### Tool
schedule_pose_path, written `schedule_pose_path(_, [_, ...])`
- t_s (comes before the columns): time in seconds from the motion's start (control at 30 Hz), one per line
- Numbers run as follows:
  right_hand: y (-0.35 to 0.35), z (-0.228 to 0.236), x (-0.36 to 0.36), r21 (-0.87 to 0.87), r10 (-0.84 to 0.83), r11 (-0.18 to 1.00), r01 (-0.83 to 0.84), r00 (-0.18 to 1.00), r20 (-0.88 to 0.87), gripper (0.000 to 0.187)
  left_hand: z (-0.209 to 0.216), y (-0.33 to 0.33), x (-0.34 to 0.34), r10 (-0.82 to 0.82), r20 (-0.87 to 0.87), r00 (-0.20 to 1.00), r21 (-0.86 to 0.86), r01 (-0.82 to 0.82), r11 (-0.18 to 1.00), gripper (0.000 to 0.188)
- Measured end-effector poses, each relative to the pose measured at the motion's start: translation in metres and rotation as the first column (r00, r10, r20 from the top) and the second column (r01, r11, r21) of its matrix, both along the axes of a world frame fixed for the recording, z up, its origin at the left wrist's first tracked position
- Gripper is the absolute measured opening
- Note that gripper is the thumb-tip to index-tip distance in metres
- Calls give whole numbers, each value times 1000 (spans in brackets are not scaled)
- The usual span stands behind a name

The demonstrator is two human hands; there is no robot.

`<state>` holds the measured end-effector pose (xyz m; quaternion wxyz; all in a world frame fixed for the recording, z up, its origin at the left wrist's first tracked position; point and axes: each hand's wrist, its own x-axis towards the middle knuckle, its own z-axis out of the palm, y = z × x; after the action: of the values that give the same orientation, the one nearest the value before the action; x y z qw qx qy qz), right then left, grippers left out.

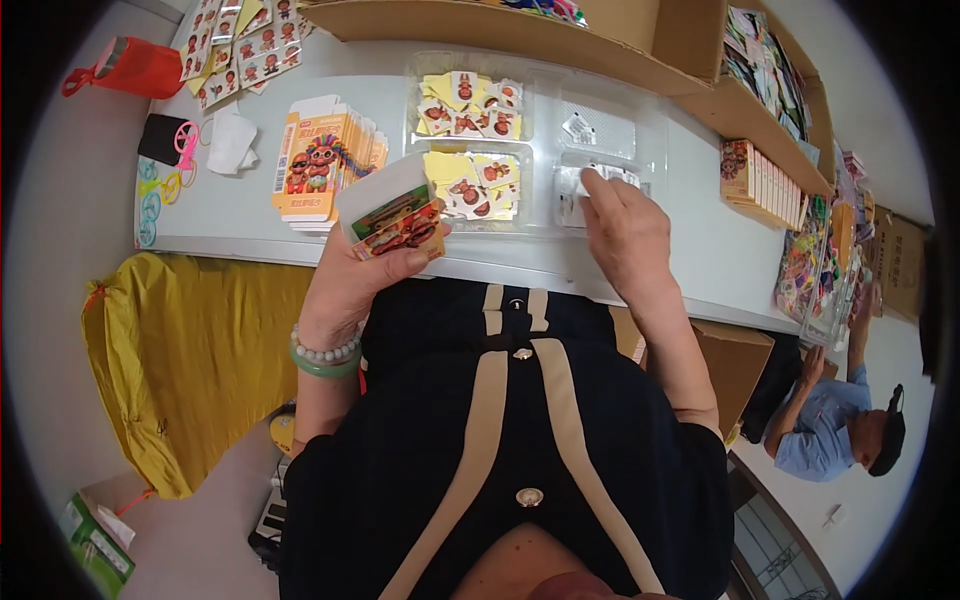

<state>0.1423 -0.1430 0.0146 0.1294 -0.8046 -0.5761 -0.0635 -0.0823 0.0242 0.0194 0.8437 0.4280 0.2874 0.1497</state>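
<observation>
My left hand [362, 272] is closed round a small printed carton [405, 222], its white flap standing up and its end toward the top of the view. A clear divided plastic tray [541, 145] lies ahead of me. Over its near right compartment, my right hand [632, 235] has its fingers bent together against small white printed packets [625, 176]. What the fingertips pinch, if anything, is hidden. Cartoon sticker cards [472, 190] on white and yellow paper fill the two left compartments. One more white packet [578, 129] lies in the far right compartment.
Flattened orange cartons [310, 170] are stacked left of the tray. Sticker sheets [262, 50], a red pouch [140, 66] and coloured plastic rings [171, 187] lie farther left. Cardboard boxes [520, 42] line the back. Filled cartons [760, 182] stand right. Another person [825, 425] works at far right.
</observation>
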Motion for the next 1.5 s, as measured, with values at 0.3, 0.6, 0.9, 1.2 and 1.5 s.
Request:
schedule_pose_path(0.3, [85,-18,-29,-240,349,901,-360,933,-90,7,-8,3,0,-70,-43,997,-2,70,998,69])
schedule_pose_path(0.6, [76,-12,-6,-156,113,973,-169,943,-314,10,-4,6,3,-116,39,993,8,115,993,42])
schedule_pose_path(0.9, [64,2,4,42,45,990,132,-20,-999,11,7,-2,12,-150,42,988,38,148,988,47])
schedule_pose_path(1.2, [44,53,-14,414,274,869,269,435,-858,14,7,-4,41,-308,-66,949,54,311,949,50])
schedule_pose_path(1.5, [59,58,-2,483,394,861,-161,811,-433,25,1,3,67,-326,66,943,37,324,945,48])
